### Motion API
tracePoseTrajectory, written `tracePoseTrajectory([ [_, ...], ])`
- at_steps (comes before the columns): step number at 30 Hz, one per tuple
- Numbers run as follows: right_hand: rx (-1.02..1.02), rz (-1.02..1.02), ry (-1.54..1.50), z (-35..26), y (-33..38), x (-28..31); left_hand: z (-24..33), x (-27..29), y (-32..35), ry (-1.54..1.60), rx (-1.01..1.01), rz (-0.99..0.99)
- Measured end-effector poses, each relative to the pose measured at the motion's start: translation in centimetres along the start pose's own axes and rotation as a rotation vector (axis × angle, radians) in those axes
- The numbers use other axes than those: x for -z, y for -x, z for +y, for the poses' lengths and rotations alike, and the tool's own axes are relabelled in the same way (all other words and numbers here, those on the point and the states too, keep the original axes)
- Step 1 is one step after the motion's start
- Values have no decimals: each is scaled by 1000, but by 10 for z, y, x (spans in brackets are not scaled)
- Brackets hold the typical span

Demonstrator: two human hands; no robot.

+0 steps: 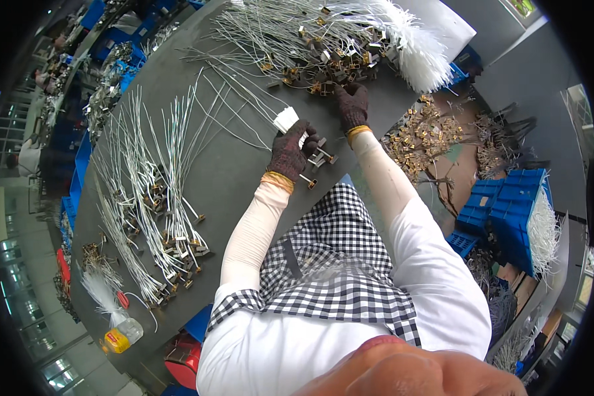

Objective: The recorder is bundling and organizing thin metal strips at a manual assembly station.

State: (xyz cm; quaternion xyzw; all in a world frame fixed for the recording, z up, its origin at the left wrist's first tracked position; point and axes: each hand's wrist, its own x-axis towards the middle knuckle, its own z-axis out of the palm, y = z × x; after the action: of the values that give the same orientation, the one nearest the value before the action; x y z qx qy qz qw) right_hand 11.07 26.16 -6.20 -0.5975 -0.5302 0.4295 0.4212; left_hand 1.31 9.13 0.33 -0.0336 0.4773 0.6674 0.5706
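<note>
The left hand point(289, 155), in a dark knitted glove, has its fingers curled tight around a bundle of wires point(286, 119). White flat ends stick out above these fingers, and metal clips point(312, 184) poke out below and to their right. Thin strands trail up and left of the grip. The palm side and the middle of the bundle are covered by the glove, so how many wires it has cannot be counted.

The right hand point(353, 105), gloved alike, has bent fingers at the near edge of a tangled heap of wires point(297, 39). Their tips meet the metal ends there; how far apart they are, and whether they pinch a wire, I cannot tell.

Left of the left fingers, more wires point(152, 218) lie in loose bunches on the grey table point(237, 181). Beyond the right fingers, white bristly strands point(419, 56) fan out. The heap's far side is cut off at the top edge.
</note>
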Motion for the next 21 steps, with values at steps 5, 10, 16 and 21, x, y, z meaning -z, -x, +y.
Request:
tracePoseTrajectory([
  [5, 89, 92, 86, -7, 7, -2, -6, -4, -19, -46, -36, 8],
  [10, 410, -217, 251, -11, 32, 28, -20, 21, -78, -649, -511, -188],
  [16, 519, -346, 490, -21, 58, 68, -46, 2, -105, -1093, -821, -154],
  [21, 563, -374, 527, -36, 81, 79, -56, 25, -129, -934, -1131, -177],
])
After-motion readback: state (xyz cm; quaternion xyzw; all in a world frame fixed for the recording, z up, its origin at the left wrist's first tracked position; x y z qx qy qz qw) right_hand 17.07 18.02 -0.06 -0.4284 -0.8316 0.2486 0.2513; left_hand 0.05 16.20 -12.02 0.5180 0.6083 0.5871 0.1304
